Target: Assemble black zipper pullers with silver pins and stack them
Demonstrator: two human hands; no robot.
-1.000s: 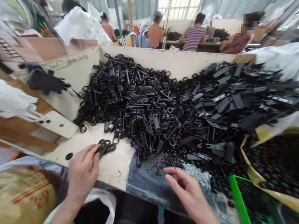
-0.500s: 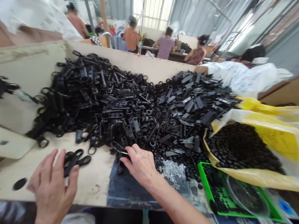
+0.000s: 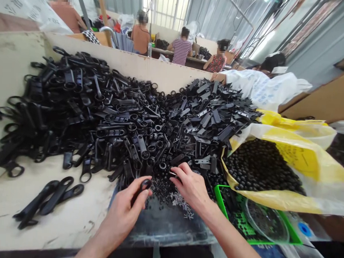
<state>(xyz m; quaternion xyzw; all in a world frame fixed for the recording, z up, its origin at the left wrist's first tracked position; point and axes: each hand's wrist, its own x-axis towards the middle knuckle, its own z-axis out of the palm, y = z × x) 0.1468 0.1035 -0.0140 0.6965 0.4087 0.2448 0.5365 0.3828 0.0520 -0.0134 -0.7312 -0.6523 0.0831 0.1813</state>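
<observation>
My left hand (image 3: 127, 202) is closed around a black ring-ended plastic part (image 3: 146, 184); the ring shows at the fingertips and the rest is covered by the fingers. My right hand (image 3: 191, 184) pinches a thin, shiny metal piece (image 3: 173, 174), mostly hidden, so its kind is unclear. Between and below the hands lie small black bits (image 3: 160, 188) and a scatter of silver pins (image 3: 183, 204) on a dark mat (image 3: 157, 228). To the left, several finished-looking black handles (image 3: 55, 198) lie together on the pale tabletop (image 3: 72, 231).
Behind the hands rise a heap of black ring-ended parts (image 3: 77, 103) and a heap of flat black pieces (image 3: 209, 107). At right stand a yellow-white sack (image 3: 314, 179) of black beads and a green tray (image 3: 294, 235) with a clear lid. Several people sit beyond the board (image 3: 129, 63).
My left hand has moved right from beside the loose handles and now holds a black part. My right hand has shifted right, away from the black part it was at. The view has turned slightly.
</observation>
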